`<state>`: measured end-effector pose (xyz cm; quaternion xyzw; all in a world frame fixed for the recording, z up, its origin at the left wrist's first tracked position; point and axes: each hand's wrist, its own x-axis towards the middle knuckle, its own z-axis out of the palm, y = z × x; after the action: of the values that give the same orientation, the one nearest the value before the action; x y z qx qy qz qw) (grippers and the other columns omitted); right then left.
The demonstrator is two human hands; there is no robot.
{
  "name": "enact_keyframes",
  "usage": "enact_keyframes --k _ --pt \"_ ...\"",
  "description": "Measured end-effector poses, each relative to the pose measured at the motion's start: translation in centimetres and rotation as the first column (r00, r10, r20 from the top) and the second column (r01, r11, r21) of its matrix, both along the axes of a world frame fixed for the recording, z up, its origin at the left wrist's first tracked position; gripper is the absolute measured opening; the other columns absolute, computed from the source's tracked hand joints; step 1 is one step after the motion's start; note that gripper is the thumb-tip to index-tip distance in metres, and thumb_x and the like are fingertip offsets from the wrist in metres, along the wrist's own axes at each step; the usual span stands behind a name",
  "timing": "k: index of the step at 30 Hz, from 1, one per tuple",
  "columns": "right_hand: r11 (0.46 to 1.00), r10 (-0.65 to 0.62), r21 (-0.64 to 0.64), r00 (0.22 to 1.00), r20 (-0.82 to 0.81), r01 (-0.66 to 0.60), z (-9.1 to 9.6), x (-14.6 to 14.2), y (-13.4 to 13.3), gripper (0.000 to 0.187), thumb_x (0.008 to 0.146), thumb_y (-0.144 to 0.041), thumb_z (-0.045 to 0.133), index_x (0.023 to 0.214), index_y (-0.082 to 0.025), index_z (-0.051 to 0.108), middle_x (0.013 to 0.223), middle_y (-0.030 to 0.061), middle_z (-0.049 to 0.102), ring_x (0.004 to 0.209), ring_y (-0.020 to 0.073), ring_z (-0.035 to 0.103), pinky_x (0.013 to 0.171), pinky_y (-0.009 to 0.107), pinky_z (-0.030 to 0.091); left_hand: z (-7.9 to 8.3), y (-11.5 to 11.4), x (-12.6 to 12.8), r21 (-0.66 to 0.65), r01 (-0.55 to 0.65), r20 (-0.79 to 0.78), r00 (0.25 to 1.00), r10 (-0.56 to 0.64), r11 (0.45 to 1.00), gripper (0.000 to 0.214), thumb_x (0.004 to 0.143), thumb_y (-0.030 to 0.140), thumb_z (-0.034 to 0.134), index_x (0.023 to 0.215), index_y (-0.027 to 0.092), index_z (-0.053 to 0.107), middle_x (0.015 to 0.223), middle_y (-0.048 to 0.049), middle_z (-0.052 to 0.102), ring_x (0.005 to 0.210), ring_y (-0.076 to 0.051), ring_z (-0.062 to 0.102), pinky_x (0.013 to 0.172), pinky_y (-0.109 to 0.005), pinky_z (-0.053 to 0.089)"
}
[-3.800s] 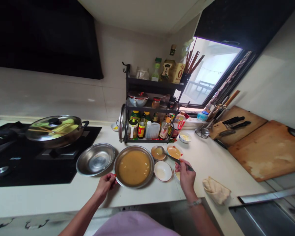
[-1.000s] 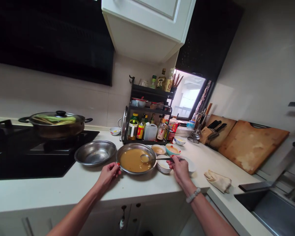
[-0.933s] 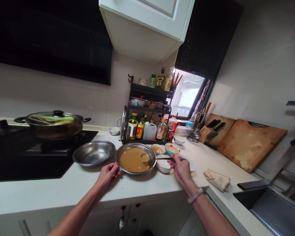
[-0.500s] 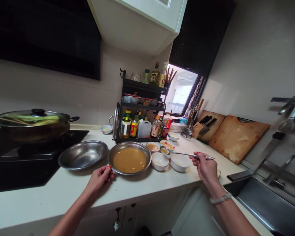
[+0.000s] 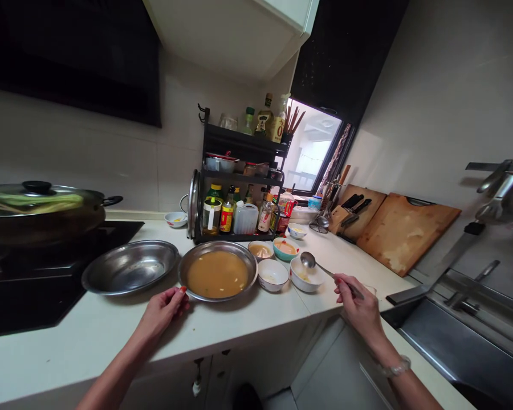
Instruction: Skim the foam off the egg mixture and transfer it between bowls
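At eight o'clock on the steel basin [image 5: 252, 269], my left fingers [image 5: 175, 298] pinch its rim, brown liquid [image 5: 217, 273] lying toward two o'clock; my right fingers [image 5: 344, 286] grip the ladle [image 5: 308, 260], its head at ten o'clock, over a white bowl [image 5: 306, 286].

From my end, one sign reads clearly: a large "0" on the pale-labelled bottle [image 5: 277, 131] at the right of the rack's [image 5: 239, 136] top shelf. I see characters above it, too small for me to make out. The gold bottle [image 5: 264, 121] beside it carries light characters on a dark label, which I can't read. Lower down, print blurs on the yellow-labelled bottle [image 5: 227, 217] and the orange-capped bottle [image 5: 265, 216].
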<state>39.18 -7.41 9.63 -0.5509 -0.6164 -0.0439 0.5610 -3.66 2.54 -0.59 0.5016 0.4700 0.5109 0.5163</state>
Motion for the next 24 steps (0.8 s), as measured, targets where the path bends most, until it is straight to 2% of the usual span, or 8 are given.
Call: enact_keyframes --k 3,7,10,13,20,24 --pt "0.991 0.114 0.065 0.990 0.085 -0.119 0.2 -2.0 0.1 0.021 0.087 -0.033 0.054 0.094 -0.019 0.067 0.079 0.0049 0.064 0.060 0.0133 0.062 0.047 0.024 0.051 0.2 -0.1 0.0 -0.007 -0.003 -0.003 1.000 0.003 1.000 0.048 0.066 0.064 0.062 0.063 0.016 0.059 0.053 -0.0005 0.060 0.046 -0.010 0.042 0.045 -0.022 0.032" --pt "0.976 0.187 0.138 0.976 -0.115 -0.171 0.1 -5.5 1.7 0.019 0.089 -0.033 0.052 0.095 -0.019 0.064 0.067 0.0002 0.061 0.049 0.0108 0.057 0.048 0.024 0.051 0.7 -0.4 0.3 -0.010 -0.013 0.016 1.000 0.014 1.000 0.049 0.064 0.065 0.063 0.061 0.016 0.057 0.052 -0.0006 0.059 0.046 -0.010 0.043 0.045 -0.022 0.033" --pt "0.968 0.250 0.076 0.933 -0.260 -0.239 -0.4 -8.3 3.6 0.024 0.089 -0.039 0.052 0.094 -0.017 0.062 0.060 -0.0018 0.059 0.044 0.0106 0.055 0.045 0.024 0.049 0.9 -0.5 0.4 -0.001 -0.013 0.014 1.000 0.013 1.000 0.050 0.065 0.065 0.062 0.061 0.016 0.057 0.052 -0.0007 0.058 0.045 -0.009 0.042 0.045 -0.021 0.032" --pt "0.949 0.297 -0.004 0.902 -0.314 -0.314 -1.3 -10.8 5.5 0.029 0.086 -0.044 0.054 0.093 -0.017 0.062 0.056 -0.0021 0.059 0.042 0.0115 0.055 0.047 0.026 0.050 0.7 -0.4 0.4 0.015 -0.012 0.009 1.000 0.012 1.000 0.049 0.067 0.064 0.061 0.061 0.016 0.056 0.052 -0.0007 0.058 0.045 -0.009 0.041 0.044 -0.021 0.031" --pt "0.921 0.271 -0.143 0.859 -0.434 -0.362 -2.7 -14.0 7.6 0.039 0.076 -0.055 0.059 0.084 -0.017 0.062 0.050 -0.0018 0.058 0.036 0.0122 0.052 0.037 0.023 0.044 0.2 -0.2 0.2 0.059 0.002 -0.020 1.000 0.000 0.998 0.045 0.073 0.060 0.058 0.062 0.016 0.056 0.053 -0.0005 0.057 0.045 -0.009 0.041 0.044 -0.022 0.031" --pt "0.932 0.186 -0.140 0.772 -0.608 -0.335 -2.4 -13.9 8.0 0.039 0.071 -0.054 0.063 0.079 -0.016 0.060 0.046 -0.0015 0.058 0.038 0.0141 0.054 0.035 0.022 0.042 0.0 -0.2 0.1 0.065 0.011 -0.029 1.000 -0.009 0.998 0.045 0.074 0.059 0.057 0.062 0.016 0.056 0.054 -0.0011 0.058 0.045 -0.009 0.041 0.045 -0.021 0.031"
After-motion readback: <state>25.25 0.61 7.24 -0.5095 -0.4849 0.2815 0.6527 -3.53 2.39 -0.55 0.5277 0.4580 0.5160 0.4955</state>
